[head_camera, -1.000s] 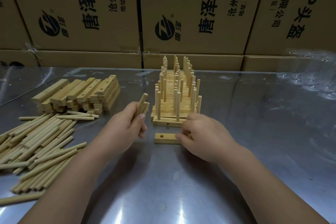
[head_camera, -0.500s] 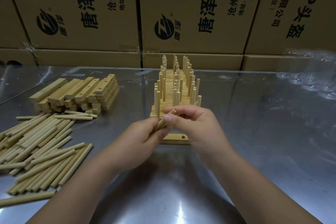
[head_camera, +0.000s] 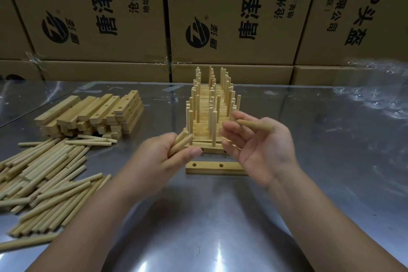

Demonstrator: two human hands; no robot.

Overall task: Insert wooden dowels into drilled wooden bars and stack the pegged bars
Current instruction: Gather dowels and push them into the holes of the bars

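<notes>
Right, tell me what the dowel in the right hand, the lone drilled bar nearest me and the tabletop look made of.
Dowel in the right hand: pale, matte, bare-looking wood, possibly bamboo. Drilled bar: same pale wood tone, flat unvarnished look, two round holes showing. Tabletop: likely stainless steel; grey, glossy, with bright reflections.

Figure: Arrangement of parts on the table, viewed from the worker's position.
A drilled bar lies at the centre of the table, just before the stack of pegged bars. Spare bars are piled at far left, with loose dowels before them and cartons behind all. Above the bar's ends, the left hand grips the held dowels and the right hand pinches a single dowel.
</notes>
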